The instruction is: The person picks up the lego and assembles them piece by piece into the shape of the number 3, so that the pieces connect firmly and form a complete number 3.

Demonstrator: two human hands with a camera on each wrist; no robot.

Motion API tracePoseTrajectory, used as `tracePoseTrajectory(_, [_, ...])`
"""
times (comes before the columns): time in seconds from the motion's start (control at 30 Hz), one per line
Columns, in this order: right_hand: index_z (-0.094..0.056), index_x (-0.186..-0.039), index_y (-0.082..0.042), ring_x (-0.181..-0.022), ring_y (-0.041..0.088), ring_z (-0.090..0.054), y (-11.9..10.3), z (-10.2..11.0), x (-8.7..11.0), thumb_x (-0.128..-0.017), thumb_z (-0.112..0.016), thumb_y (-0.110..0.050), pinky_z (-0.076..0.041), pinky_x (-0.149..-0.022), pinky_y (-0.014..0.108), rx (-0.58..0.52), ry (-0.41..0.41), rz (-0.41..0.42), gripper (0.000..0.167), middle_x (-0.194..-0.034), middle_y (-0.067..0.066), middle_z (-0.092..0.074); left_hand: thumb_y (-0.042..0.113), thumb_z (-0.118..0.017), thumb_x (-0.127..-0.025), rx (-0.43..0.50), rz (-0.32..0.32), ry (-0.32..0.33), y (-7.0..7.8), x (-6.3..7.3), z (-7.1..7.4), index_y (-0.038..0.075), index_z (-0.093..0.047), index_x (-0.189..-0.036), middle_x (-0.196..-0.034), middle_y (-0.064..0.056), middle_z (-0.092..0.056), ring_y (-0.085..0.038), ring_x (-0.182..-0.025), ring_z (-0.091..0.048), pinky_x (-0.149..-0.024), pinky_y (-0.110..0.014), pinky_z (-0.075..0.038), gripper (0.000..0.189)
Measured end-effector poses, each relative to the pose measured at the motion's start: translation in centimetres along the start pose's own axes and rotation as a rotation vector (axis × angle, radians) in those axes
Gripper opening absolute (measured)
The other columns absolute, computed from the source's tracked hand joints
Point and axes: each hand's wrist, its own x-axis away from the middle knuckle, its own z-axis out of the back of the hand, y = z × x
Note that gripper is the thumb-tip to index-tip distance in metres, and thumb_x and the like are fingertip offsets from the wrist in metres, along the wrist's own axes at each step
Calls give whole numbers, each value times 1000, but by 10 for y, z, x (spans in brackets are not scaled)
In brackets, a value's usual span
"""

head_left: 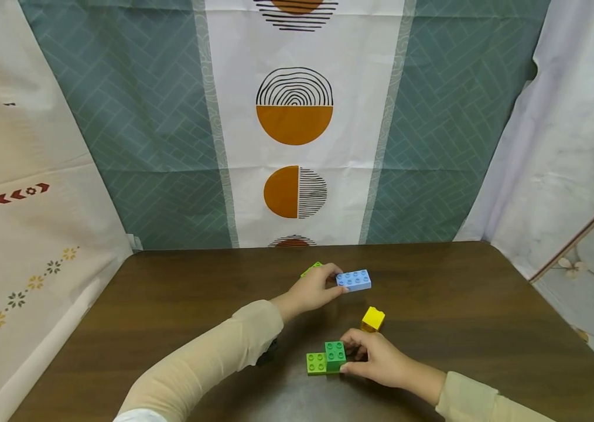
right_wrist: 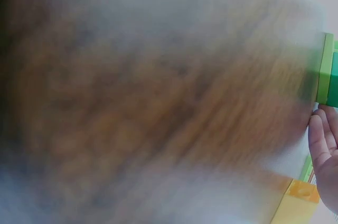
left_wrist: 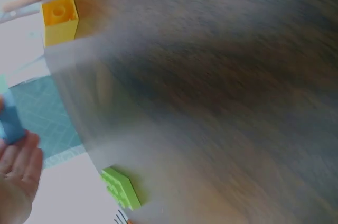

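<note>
My left hand [head_left: 319, 287] pinches a light blue toy building brick [head_left: 356, 281] by its left end, between thumb and fingers. In the left wrist view only part of that blue brick [left_wrist: 11, 121] shows at the left edge. Nearer to me, my right hand [head_left: 376, 356] holds the right side of two joined bricks: a darker green brick [head_left: 335, 355] sits on the right part of a flat lime green brick [head_left: 316, 363]. Just beyond the right hand lies a yellow brick [head_left: 373, 319], tipped with its hollow underside showing in the left wrist view.
Another lime green brick [head_left: 311, 269] lies behind the left hand, partly hidden by it. A dark brown wooden table [head_left: 434, 293] carries everything. Patterned cloths [head_left: 297, 193] hang behind it and along both sides. A small dark object [head_left: 268, 353] shows under the left sleeve.
</note>
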Motion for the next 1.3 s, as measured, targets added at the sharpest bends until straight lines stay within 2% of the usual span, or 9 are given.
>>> tracePoseTrajectory(0.1, [-59, -104, -6, -82, 14, -62, 0, -1, 0, -84, -73, -20, -53, -71, 25, -1, 1, 4, 28, -95, 6, -67, 21, -71, -86, 44, -51, 49, 2, 7, 6, 4, -62, -110, -103, -7, -67, -24, -95, -62, -86, -36, -51, 31])
tracePoseTrajectory(0.23, [-59, -105, -6, -82, 14, -62, 0, -2, 0, -84, -73, -20, -53, -71, 25, -8, 1, 4, 28, -95, 7, -67, 16, -73, -83, 81, -116, 89, 2, 17, 12, 3, -62, -107, -102, -9, -67, -28, -94, -62, -88, -42, -51, 30])
tracePoseTrajectory(0.43, [-59, -104, -6, -82, 13, -62, 1, -1, 1, -84, -72, -20, -53, -71, 25, -5, 4, 5, 28, -94, 6, -67, 14, -73, -82, 105, -175, 98, 8, 33, 20, 3, -62, -106, -100, -7, -65, -23, -92, -61, -88, -42, -51, 29])
tracePoseTrajectory(0.57, [-59, -103, -6, -80, 9, -61, 0, 0, 1, -84, -73, -20, -53, -70, 25, 15, 11, 16, 28, -93, 5, -67, 15, -73, -82, 63, -188, 91, 16, 44, 24, 4, -62, -107, -100, -3, -64, -15, -91, -60, -86, -34, -52, 29])
tracePoseTrajectory(0.73, [-59, -103, -6, -79, 7, -61, 0, -1, 1, -84, -73, -20, -54, -70, 25, 34, 17, 32, 27, -92, 5, -67, 15, -74, -82, 3, -206, 85, 21, 56, 28, 4, -61, -108, -101, -4, -63, -18, -91, -61, -83, -31, -53, 31])
tracePoseTrajectory(1.07, [-59, -103, -3, -80, 10, -62, 2, -2, 1, -84, -73, -19, -54, -69, 24, 43, 22, 44, 28, -92, 7, -67, 13, -75, -80, 25, -217, 102, 25, 84, 28, 4, -62, -107, -100, -3, -65, -17, -88, -60, -81, -33, -54, 31])
tracePoseTrajectory(1.3, [-58, -100, -5, -80, 11, -63, 2, -2, -1, -83, -73, -18, -54, -68, 24, 59, 20, 64, 26, -91, 6, -68, 13, -75, -80, 44, -221, 114, 23, 103, 29, 4, -63, -107, -100, -4, -65, -21, -88, -62, -81, -34, -54, 31])
